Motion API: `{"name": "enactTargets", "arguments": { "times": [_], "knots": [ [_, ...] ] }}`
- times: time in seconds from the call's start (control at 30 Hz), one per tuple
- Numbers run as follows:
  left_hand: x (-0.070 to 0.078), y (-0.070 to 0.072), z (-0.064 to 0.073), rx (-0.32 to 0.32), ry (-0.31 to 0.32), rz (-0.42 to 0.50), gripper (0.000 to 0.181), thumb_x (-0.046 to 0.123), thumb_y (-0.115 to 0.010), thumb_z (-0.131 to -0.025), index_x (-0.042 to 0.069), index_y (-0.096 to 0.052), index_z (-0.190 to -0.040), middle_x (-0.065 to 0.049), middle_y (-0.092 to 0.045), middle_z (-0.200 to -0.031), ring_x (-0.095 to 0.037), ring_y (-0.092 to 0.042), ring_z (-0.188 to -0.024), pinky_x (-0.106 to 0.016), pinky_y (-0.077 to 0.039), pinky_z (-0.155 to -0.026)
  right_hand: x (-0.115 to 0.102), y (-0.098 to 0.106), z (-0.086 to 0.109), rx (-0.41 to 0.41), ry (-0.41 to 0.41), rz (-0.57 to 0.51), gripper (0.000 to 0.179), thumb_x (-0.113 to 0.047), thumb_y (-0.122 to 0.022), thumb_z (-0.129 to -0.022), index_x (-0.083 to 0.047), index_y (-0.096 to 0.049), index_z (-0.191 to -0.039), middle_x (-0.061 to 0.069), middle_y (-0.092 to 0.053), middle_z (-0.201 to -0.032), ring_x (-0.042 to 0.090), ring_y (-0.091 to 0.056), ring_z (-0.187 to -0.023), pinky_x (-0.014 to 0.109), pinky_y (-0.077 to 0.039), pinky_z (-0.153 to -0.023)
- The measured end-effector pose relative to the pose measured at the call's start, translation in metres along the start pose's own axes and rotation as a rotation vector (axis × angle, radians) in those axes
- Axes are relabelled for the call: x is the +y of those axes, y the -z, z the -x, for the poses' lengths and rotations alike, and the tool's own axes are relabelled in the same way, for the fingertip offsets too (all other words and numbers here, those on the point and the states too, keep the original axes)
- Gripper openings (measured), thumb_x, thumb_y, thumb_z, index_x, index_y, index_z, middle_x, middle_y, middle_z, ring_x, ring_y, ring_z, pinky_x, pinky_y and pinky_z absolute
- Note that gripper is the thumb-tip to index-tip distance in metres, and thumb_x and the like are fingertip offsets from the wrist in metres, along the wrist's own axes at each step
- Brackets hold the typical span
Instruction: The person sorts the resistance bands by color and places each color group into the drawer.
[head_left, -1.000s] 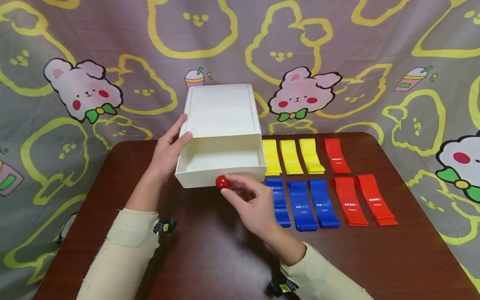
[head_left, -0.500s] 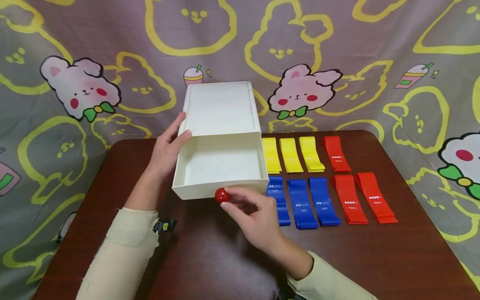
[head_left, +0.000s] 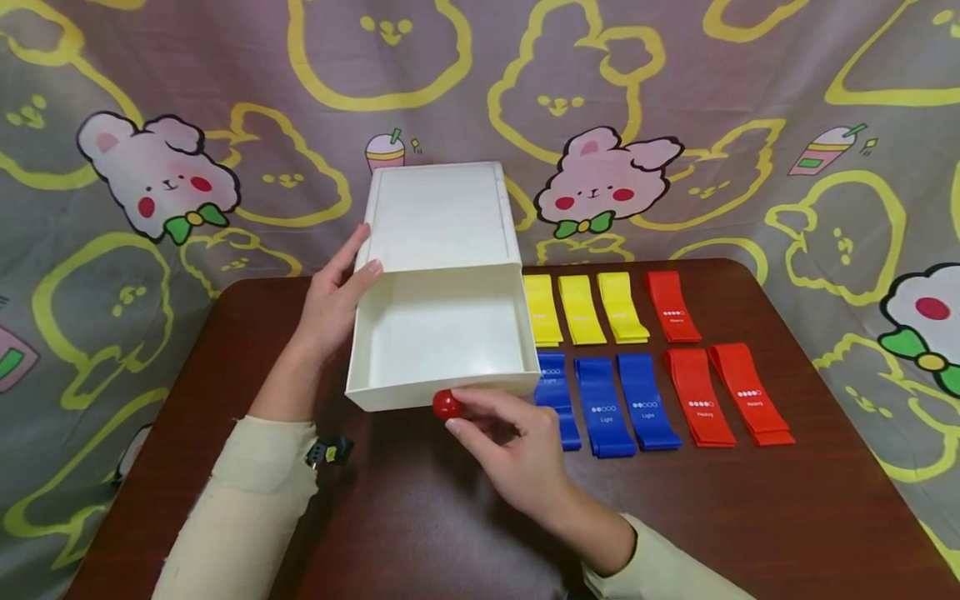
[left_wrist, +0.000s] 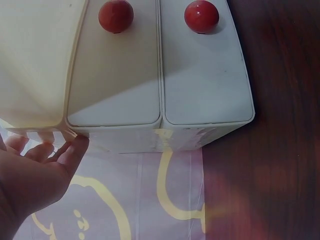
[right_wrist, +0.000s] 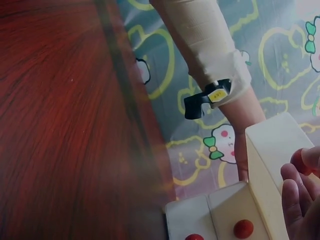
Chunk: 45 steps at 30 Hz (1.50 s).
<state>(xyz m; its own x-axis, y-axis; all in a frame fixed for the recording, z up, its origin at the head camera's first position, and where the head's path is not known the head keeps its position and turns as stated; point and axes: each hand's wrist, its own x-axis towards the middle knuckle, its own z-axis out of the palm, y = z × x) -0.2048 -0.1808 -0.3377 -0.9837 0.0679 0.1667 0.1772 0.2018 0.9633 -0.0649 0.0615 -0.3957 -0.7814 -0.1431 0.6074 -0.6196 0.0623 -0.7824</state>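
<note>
right hand (head_left: 521,454) pinches red knob (head_left: 447,405) on open white drawer (head_left: 397,397)

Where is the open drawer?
The open drawer is near the middle of the head view, jutting from the white cabinet, left of the blue bands, its red knob in the right hand.
</note>
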Motion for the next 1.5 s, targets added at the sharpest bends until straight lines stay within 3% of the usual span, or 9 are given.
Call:
{"name": "enactTargets", "arguments": {
  "times": [0.3,0.83,1.03,1.23,1.33,1.5],
  "knots": [
    [-0.001,0.0,0.002,0.015,-0.02,-0.011,0.058,0.027,-0.061,-0.1,0.027,-0.039,-0.154,0.014,-0.031,-0.158,-0.008,-0.03,-0.139,-0.033,-0.04,-0.103,0.006,0.025,0.009,0.019,0.041,0.06,0.026,-0.002,-0.082,-0.081,-0.005,-0.077,-0.106,0.005,-0.075,-0.094,0.013,-0.071,-0.075,0.029,-0.057,-0.059],
    [0.0,-0.001,0.003,0.018,-0.004,0.007,0.058,0.027,-0.061,-0.101,0.028,-0.039,-0.155,0.013,-0.03,-0.159,-0.013,-0.035,-0.136,-0.032,-0.044,-0.098,0.023,0.09,0.015,0.012,-0.083,0.246,0.022,0.0,-0.084,-0.078,-0.009,-0.077,-0.096,-0.001,-0.074,-0.088,0.011,-0.068,-0.067,0.027,-0.056,-0.059],
    [-0.001,-0.001,0.002,0.022,0.008,0.006,0.058,0.029,-0.061,-0.1,0.031,-0.039,-0.154,0.012,-0.031,-0.159,-0.016,-0.039,-0.132,-0.035,-0.046,-0.097,0.027,0.111,0.004,0.048,-0.093,0.318,0.026,0.001,-0.085,-0.077,-0.007,-0.077,-0.1,0.001,-0.075,-0.092,0.011,-0.068,-0.067,0.026,-0.055,-0.06],
    [-0.001,-0.001,0.001,0.026,0.021,-0.002,0.058,0.03,-0.06,-0.101,0.032,-0.038,-0.155,0.009,-0.032,-0.159,-0.019,-0.043,-0.128,-0.033,-0.048,-0.093,0.031,0.117,-0.015,0.088,-0.076,0.391,0.031,0.003,-0.086,-0.075,-0.006,-0.077,-0.103,0.006,-0.075,-0.092,0.014,-0.064,-0.06,0.023,-0.052,-0.054],
    [-0.001,-0.001,0.002,0.028,0.026,-0.006,0.058,0.031,-0.06,-0.101,0.033,-0.038,-0.155,0.008,-0.032,-0.159,-0.02,-0.045,-0.127,-0.033,-0.049,-0.092,0.023,0.114,-0.026,0.097,-0.113,0.421,0.029,0.004,-0.084,-0.076,-0.003,-0.076,-0.102,0.011,-0.075,-0.09,0.017,-0.06,-0.057,0.022,-0.049,-0.051],
    [0.0,-0.001,0.002,0.027,0.036,-0.008,0.058,0.032,-0.059,-0.101,0.034,-0.037,-0.155,0.008,-0.032,-0.159,-0.021,-0.045,-0.127,-0.035,-0.049,-0.093,0.047,0.117,-0.035,0.091,-0.211,0.415,0.029,-0.006,-0.086,-0.078,-0.007,-0.077,-0.106,0.006,-0.075,-0.094,0.016,-0.062,-0.062,0.023,-0.051,-0.056]
  ]
}}
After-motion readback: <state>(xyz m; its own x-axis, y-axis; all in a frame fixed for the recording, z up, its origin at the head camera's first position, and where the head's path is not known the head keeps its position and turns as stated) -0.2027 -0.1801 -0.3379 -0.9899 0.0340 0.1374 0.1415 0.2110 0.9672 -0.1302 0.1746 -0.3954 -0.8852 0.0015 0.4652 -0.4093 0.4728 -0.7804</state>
